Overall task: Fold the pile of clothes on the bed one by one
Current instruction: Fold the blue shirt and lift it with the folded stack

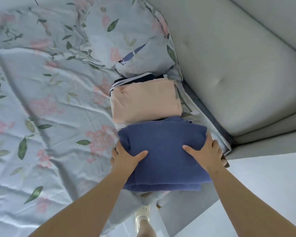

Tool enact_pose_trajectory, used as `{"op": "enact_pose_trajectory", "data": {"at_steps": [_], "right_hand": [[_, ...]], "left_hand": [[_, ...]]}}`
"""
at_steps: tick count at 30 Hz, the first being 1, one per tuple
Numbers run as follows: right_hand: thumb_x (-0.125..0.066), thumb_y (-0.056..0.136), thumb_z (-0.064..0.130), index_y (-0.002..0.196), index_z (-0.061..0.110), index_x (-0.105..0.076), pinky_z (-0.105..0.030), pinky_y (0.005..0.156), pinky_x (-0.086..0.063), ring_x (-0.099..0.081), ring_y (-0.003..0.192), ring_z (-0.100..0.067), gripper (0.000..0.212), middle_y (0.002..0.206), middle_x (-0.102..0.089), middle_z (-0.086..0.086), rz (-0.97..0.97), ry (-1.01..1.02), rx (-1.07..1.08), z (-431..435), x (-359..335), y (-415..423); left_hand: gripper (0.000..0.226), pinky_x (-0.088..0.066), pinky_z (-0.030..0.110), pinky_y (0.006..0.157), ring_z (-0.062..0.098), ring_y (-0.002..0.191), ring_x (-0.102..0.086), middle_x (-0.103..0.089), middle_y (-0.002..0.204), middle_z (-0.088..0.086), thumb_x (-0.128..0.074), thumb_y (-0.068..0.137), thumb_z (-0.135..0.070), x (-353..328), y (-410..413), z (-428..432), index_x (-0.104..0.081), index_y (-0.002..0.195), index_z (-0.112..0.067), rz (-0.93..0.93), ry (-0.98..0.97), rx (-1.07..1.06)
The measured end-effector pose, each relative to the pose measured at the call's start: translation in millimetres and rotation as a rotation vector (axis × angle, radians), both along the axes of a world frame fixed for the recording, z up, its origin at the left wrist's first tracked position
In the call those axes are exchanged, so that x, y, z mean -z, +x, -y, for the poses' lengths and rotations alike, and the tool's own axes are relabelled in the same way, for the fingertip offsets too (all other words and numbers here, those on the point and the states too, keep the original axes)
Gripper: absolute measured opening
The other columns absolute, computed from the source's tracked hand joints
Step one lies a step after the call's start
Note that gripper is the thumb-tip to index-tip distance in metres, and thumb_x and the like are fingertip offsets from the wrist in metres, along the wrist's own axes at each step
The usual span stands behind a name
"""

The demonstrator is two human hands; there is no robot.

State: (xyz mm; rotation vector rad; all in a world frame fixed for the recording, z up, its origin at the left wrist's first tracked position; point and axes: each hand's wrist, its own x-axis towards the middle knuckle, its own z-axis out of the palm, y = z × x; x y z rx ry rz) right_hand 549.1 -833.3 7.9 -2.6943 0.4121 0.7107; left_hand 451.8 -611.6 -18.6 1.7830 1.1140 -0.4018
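The bed [50, 103], spread with a pale floral sheet, fills most of the view, with a grey padded headboard [237, 65] along its right side and a matching floral pillow [135, 40] against it. Near the bed's right edge sits the folded blue garment [164, 142]. Just beyond it lies a folded peach garment [145, 101] stacked on a dark striped garment [126, 81]. The left hand [126, 159] and right hand [206, 154] grasp the blue garment at its two sides, thumbs on top and fingers curled down over the edges.

The blue piece looks like soft, fairly thick knit. It is probably light and limp, and its layers could slide apart. Holding it from both sides with support beneath should keep the fold together.
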Motion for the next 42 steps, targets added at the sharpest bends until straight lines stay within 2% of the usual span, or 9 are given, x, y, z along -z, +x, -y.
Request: {"op": "enact_pose_trajectory", "data": {"at_steps": [8, 13, 16, 18, 20, 23, 27, 36, 42], "right_hand": [[-0.059, 0.051, 0.086, 0.149, 0.031, 0.000, -0.058, 0.114, -0.006, -0.001, 0.146, -0.026, 0.128, 0.159, -0.002, -0.002, -0.165, -0.022, -0.045, 30.0, 63.5, 49.4], [-0.064, 0.038, 0.082, 0.149, 0.031, -0.010, -0.056, 0.113, -0.018, -0.020, 0.143, -0.023, 0.134, 0.154, -0.024, 0.002, -0.211, 0.226, -0.054, 42.4, 92.1, 79.5], [-0.072, 0.038, 0.073, 0.138, 0.041, -0.028, -0.044, 0.107, -0.035, -0.043, 0.130, -0.015, 0.114, 0.139, -0.045, 0.012, -0.204, 0.445, -0.008, 46.1, 104.7, 88.9], [-0.075, 0.041, 0.067, 0.117, 0.055, -0.036, -0.019, 0.089, -0.043, -0.052, 0.110, 0.006, 0.086, 0.120, -0.050, 0.026, -0.199, 0.565, 0.030, 45.8, 109.4, 92.4], [-0.076, 0.045, 0.061, 0.110, 0.054, -0.035, -0.009, 0.074, -0.040, -0.051, 0.095, 0.016, 0.078, 0.111, -0.047, 0.033, -0.209, 0.650, 0.062, 45.2, 112.9, 95.4], [-0.083, 0.060, 0.050, 0.125, 0.041, -0.030, -0.010, 0.071, -0.039, -0.050, 0.092, 0.014, 0.085, 0.114, -0.048, 0.025, -0.270, 0.733, 0.092, 47.9, 121.3, 99.5], [-0.068, 0.069, 0.048, 0.142, 0.029, -0.027, -0.007, 0.069, -0.039, -0.049, 0.089, 0.015, 0.086, 0.115, -0.049, 0.022, -0.301, 0.748, 0.093, 49.6, 127.9, 108.9], [-0.066, 0.061, 0.057, 0.119, 0.039, -0.039, -0.011, 0.070, -0.041, -0.057, 0.084, 0.014, 0.067, 0.105, -0.052, 0.029, -0.278, 0.760, 0.099, 45.5, 125.7, 107.0], [-0.066, 0.067, 0.049, 0.098, 0.045, -0.050, -0.003, 0.061, -0.045, -0.061, 0.079, 0.018, 0.036, 0.091, -0.062, 0.034, -0.192, 0.795, 0.067, 42.8, 111.1, 97.1]], "left_hand": [[0.139, -0.031, 0.051, 0.110, 0.026, 0.136, -0.033, -0.025, 0.152, -0.002, -0.082, 0.034, -0.059, 44.7, 16.1, 16.8, -0.006, 0.147, -0.034, 0.075, -0.263, -0.212], [0.124, -0.039, 0.041, 0.105, 0.019, 0.124, -0.046, -0.042, 0.137, -0.008, -0.083, 0.037, -0.054, 64.4, 24.3, 32.0, -0.021, 0.142, -0.032, 0.143, -0.346, -0.296], [0.120, -0.040, 0.041, 0.104, 0.021, 0.123, -0.048, -0.045, 0.136, -0.005, -0.081, 0.039, -0.055, 74.8, 27.9, 27.3, -0.026, 0.142, -0.029, 0.128, -0.390, -0.294], [0.124, -0.037, 0.046, 0.107, 0.025, 0.127, -0.045, -0.041, 0.139, -0.001, -0.075, 0.034, -0.061, 79.0, 29.4, 23.9, -0.027, 0.143, -0.027, 0.098, -0.402, -0.300], [0.120, -0.036, 0.047, 0.108, 0.025, 0.128, -0.043, -0.039, 0.141, -0.001, -0.073, 0.035, -0.062, 83.4, 29.1, 21.9, -0.028, 0.142, -0.029, 0.089, -0.452, -0.294], [0.099, -0.037, 0.044, 0.107, 0.021, 0.125, -0.047, -0.045, 0.134, -0.009, -0.072, 0.042, -0.060, 86.7, 27.2, 19.2, -0.030, 0.129, -0.042, 0.130, -0.559, -0.259], [0.109, -0.035, 0.042, 0.109, 0.019, 0.126, -0.045, -0.041, 0.141, -0.007, -0.070, 0.044, -0.062, 95.6, 24.6, 14.5, -0.023, 0.139, -0.039, 0.112, -0.583, -0.243], [0.122, -0.032, 0.042, 0.111, 0.020, 0.129, -0.042, -0.039, 0.143, -0.004, -0.070, 0.041, -0.061, 109.8, 21.8, 9.9, -0.019, 0.147, -0.029, 0.150, -0.572, -0.249], [0.093, -0.039, 0.029, 0.092, 0.011, 0.116, -0.049, -0.046, 0.122, -0.019, -0.073, 0.055, -0.054, 110.5, 16.1, 5.3, -0.025, 0.132, -0.039, 0.196, -0.578, -0.268]]}}
